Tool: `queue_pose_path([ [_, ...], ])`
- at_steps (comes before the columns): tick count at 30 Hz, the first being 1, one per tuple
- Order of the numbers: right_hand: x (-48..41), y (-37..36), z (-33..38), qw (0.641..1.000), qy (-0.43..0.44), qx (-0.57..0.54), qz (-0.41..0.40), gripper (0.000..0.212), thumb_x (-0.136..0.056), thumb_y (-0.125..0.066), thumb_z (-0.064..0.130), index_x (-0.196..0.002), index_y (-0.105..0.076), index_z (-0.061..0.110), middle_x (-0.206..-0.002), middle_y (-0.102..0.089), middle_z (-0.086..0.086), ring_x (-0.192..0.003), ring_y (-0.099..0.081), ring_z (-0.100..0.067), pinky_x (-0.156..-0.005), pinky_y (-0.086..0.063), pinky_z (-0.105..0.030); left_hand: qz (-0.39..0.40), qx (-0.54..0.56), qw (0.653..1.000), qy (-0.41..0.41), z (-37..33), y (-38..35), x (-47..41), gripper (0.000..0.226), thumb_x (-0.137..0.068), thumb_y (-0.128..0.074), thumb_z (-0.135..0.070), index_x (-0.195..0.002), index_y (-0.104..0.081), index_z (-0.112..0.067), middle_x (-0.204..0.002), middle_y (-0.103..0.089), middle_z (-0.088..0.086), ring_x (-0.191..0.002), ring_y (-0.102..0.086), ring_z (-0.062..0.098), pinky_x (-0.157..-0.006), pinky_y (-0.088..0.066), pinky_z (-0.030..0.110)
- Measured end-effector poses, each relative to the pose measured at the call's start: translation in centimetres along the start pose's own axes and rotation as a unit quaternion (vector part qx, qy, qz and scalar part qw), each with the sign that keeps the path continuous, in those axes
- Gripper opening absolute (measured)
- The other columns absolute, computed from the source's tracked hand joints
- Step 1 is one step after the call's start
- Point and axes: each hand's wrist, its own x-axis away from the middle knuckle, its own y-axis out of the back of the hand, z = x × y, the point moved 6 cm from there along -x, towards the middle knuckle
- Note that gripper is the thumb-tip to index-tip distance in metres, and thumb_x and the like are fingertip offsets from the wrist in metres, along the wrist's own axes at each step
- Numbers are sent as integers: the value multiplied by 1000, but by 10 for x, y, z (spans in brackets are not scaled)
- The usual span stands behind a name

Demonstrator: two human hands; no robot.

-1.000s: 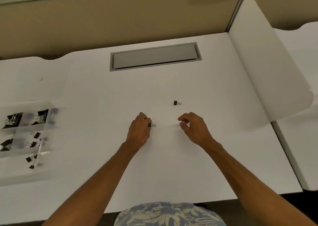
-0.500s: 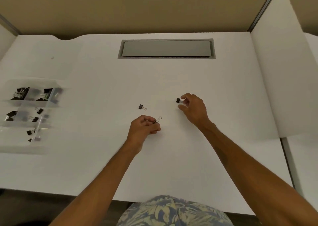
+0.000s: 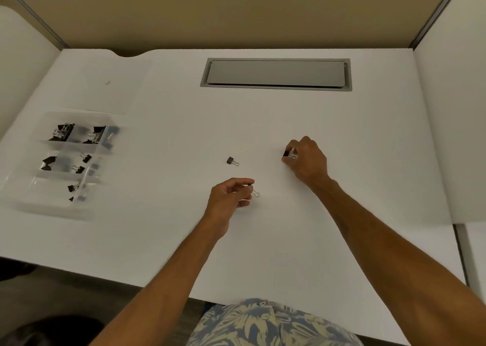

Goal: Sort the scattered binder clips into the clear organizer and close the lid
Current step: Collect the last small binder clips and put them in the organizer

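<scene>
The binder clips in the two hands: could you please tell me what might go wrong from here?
The left hand pinches its small clip at the fingertips only; it might slip on the way to the clear organizer far left. The loose clip between the hands could be overlooked. The black clip in the right hand might land in a wrong-size compartment.

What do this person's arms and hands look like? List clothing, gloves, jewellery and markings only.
The left hand and right hand are bare: no gloves, and no rings, watch or wristband show. The left arm and right arm are bare to the picture's edge, with no sleeve or markings visible. Below them shows a buttoned shirt printed with blue and cream leaves.
</scene>
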Motion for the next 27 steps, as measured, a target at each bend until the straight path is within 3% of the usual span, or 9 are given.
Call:
queue_pose_path([
  [4, 5, 0, 4, 1000, 5, -5, 3, 17, -85, -69, 26, -98, -63, 16, -104, -59, -4, -98, -55, -22, -69, -45, -32, 20, 40, 999, 14, 0, 3, 3, 17, -94, -59, -2, -107, -69, 1, -97, -66, 18, -92, -71, 34, -87, -58, 43],
  [7, 18, 0, 6, 992, -34, -124, 6, 16, -81, -72, 16, -91, -59, 16, -90, -65, 1, -81, -62, -17, -64, -46, -24, 31, 59, 998, 12, -1, 6, 8, 17, -95, -57, 0, -107, -68, 3, -98, -65, 19, -92, -71, 36, -85, -58, 43],
  [9, 32, -3, 12, 973, -59, -221, 24, 19, -79, -74, 8, -89, -60, 16, -87, -68, 0, -76, -65, -15, -62, -47, -19, 29, 61, 998, 8, 0, 9, 11, 17, -93, -59, 1, -107, -68, 2, -91, -64, 17, -86, -70, 32, -83, -58, 42],
  [13, 62, -14, 36, 925, -71, -356, 112, 23, -75, -75, -4, -89, -62, 9, -82, -73, -10, -68, -71, -24, -64, -56, -34, -9, 68, 998, 14, 6, 19, 19, 20, -86, -68, 0, -106, -69, 2, -89, -66, 16, -76, -67, 27, -79, -60, 40],
  [17, 87, -21, 62, 873, -74, -454, 161, 21, -77, -74, -5, -94, -66, 4, -87, -72, -21, -71, -71, -31, -66, -56, -35, -55, 103, 993, 14, 13, 35, 29, 21, -83, -72, 1, -103, -69, 3, -94, -70, 24, -79, -70, 30, -80, -60, 40],
  [23, 110, -36, 99, 829, -91, -510, 210, 16, -82, -64, -9, -96, -68, -2, -92, -71, -22, -73, -67, -30, -68, -55, -36, -49, 125, 991, 4, 18, 60, 42, 27, -88, -59, 12, -112, -67, 2, -102, -70, 24, -93, -71, 34, -89, -58, 39],
  [27, 120, -45, 125, 819, -98, -518, 226, 13, -84, -67, -3, -96, -69, -4, -87, -70, -16, -72, -64, -28, -66, -53, -34, -64, 162, 985, -14, 15, 90, 56, 31, -86, -62, 12, -115, -63, 2, -103, -70, 26, -95, -70, 37, -88, -58, 40],
])
